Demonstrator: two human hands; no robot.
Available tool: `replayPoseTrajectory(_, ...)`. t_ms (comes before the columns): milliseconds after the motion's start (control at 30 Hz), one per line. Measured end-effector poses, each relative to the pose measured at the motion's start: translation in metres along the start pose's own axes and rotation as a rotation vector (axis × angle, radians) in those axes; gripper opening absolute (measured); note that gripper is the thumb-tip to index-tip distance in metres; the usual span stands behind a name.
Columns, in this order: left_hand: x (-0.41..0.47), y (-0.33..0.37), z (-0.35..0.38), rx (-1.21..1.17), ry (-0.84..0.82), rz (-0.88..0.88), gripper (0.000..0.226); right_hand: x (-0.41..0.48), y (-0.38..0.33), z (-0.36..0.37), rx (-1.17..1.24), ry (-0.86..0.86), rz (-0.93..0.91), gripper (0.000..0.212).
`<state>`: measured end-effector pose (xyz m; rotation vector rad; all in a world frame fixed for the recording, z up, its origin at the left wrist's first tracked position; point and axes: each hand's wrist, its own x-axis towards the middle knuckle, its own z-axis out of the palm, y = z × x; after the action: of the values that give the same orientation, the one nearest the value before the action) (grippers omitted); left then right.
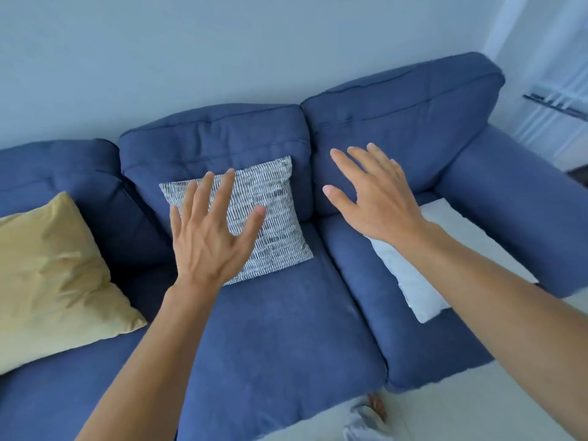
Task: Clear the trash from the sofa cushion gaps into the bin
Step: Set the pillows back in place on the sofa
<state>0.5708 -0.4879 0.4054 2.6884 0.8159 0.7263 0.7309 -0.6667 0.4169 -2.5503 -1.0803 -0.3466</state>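
A blue three-seat sofa (280,338) fills the view. My left hand (210,237) hovers with fingers spread over a grey patterned pillow (273,224) that leans on the middle backrest. My right hand (378,198) is held out flat with straight fingers in front of the right backrest, above a white pillow (410,281) on the right seat. Both hands hold nothing. The gap between the middle and right seat cushions (331,275) runs between my hands. No trash and no bin show.
A yellow pillow (54,275) lies on the left seat. The sofa's right armrest (521,211) bounds the right seat. Pale floor (477,405) lies in front, with a bare foot and trouser leg (369,415) at the sofa's front edge. A bright window stands at far right.
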Motion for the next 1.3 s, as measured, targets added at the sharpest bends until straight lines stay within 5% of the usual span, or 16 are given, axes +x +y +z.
replayPoseTrajectory(367,-0.020,0.141,0.035,-0.153,-0.043,0.045,0.078,-0.080,0.124,-0.079,0.106,0.063,0.267,0.070)
replayPoseTrajectory(733,-0.041,0.279,0.133,-0.429,-0.119,-0.235,0.076,-0.123,0.283,-0.103,0.379,-0.110,0.411,0.058)
replayPoseTrajectory(867,-0.046,0.303,0.173,-0.494,-0.207,-0.303,0.063,-0.119,0.329,-0.091,0.424,-0.134,0.463,0.057)
replayPoseTrajectory(1300,0.001,0.314,0.331,-0.495,-0.476,-0.662,0.073,-0.051,0.434,0.018,0.469,-0.349,0.549,0.057)
